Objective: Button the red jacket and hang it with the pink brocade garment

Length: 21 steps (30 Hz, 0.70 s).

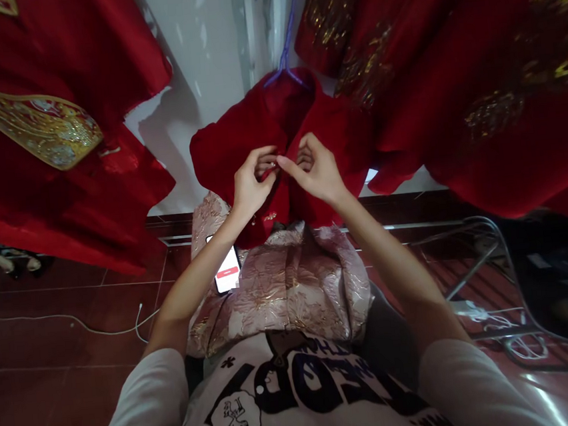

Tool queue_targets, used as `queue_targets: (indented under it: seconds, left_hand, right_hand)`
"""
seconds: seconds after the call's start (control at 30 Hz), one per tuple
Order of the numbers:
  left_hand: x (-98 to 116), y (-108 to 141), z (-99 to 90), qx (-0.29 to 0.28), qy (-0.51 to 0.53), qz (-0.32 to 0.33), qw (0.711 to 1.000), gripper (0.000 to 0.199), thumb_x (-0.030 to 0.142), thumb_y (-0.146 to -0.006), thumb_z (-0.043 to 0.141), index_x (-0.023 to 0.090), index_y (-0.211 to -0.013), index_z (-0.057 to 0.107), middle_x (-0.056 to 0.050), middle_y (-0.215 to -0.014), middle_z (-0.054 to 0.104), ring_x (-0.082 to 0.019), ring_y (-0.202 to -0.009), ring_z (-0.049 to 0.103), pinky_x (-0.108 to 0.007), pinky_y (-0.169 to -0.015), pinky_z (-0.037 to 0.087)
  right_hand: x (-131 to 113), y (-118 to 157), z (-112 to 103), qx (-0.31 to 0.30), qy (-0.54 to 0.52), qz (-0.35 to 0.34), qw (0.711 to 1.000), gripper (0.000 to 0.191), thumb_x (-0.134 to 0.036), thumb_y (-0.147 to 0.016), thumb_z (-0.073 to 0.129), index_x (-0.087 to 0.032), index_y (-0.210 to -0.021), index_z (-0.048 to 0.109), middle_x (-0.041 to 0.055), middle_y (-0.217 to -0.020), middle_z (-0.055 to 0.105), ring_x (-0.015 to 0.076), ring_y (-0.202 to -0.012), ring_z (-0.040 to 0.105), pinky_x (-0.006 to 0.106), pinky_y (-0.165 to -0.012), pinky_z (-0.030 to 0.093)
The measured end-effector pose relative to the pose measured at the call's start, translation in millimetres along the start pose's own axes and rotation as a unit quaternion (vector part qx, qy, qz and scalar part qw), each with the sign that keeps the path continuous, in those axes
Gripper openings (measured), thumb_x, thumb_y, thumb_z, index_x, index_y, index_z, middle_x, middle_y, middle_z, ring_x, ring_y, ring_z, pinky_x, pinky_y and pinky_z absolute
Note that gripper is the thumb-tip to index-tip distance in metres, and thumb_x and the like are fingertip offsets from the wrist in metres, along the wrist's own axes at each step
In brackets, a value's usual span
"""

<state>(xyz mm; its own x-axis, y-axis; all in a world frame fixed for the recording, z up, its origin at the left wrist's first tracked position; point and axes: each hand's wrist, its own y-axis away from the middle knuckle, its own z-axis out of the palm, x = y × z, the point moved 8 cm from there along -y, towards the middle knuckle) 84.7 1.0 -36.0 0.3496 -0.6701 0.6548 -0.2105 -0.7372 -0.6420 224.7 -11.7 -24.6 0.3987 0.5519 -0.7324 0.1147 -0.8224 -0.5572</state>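
A short red jacket [348, 123] hangs in front of me on a purple hanger [289, 45], its collar open at the top. My left hand [253, 179] pinches near the jacket's front edge, thumb and fingertips together. Right beside it, my right hand [317, 169] has its thumb and bent fingers closed on the opposite front edge. The two sets of fingertips meet at the middle of the opening; the small part between them is too hidden to make out. Below my left hand, a gold-coloured ornament [270, 217] shows on the red cloth.
Shiny pink brocade cloth [272, 294] covers my lap, with a lit phone [226, 269] lying on it. Red garments with gold embroidery [62, 130] hang at both sides. At the right stands a metal-framed rack [505, 265]; a white cable [63, 316] crosses the tiled floor.
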Motion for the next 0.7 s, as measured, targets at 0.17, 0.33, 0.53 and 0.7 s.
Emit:
queue_targets:
  seconds: [0.17,0.33,0.53,0.7]
  left_hand:
    - [-5,-2,-6.4,0.014,0.022,-0.025,0.999,0.019,0.010,-0.085,0.065,0.020,-0.100,0.059,-0.004,-0.099,0.073,-0.014,-0.092,0.072,-0.027,-0.083,0.058]
    - [8,-2,-11.7,-0.004,0.004,0.000,1.000,0.013,0.008,-0.083,0.063,0.019,-0.089,0.060,-0.001,-0.092,0.073,-0.012,-0.083,0.070,-0.023,-0.076,0.056]
    - [38,1,-15.8,-0.083,-0.125,0.097,0.984,0.020,0.010,-0.080,0.060,0.020,-0.097,0.063,-0.003,-0.094,0.070,-0.017,-0.085,0.068,-0.030,-0.081,0.054]
    - [41,-2,-12.8,-0.112,-0.109,0.098,0.983,0.008,0.020,-0.083,0.062,0.020,-0.090,0.061,-0.002,-0.087,0.068,-0.014,-0.077,0.065,-0.027,-0.071,0.052]
  right_hand:
    - [-8,12,-3,0.043,-0.041,-0.015,0.998,0.050,-0.064,-0.079,0.067,-0.028,-0.111,0.054,0.0012,-0.092,0.066,0.0165,-0.085,0.067,0.033,-0.080,0.061]
    - [-14,17,-7,0.066,-0.029,-0.020,0.997,0.034,-0.055,-0.087,0.064,-0.024,-0.099,0.057,0.0016,-0.093,0.070,0.0150,-0.085,0.069,0.031,-0.079,0.060]
    - [-20,21,-12,0.087,-0.024,-0.033,0.995,0.027,-0.048,-0.089,0.065,-0.024,-0.100,0.061,0.0018,-0.095,0.072,0.0157,-0.088,0.071,0.031,-0.081,0.061]
    - [-21,23,-11,0.091,-0.012,-0.029,0.995,0.029,-0.052,-0.089,0.064,-0.024,-0.099,0.062,0.0026,-0.097,0.072,0.0176,-0.091,0.071,0.033,-0.081,0.062]
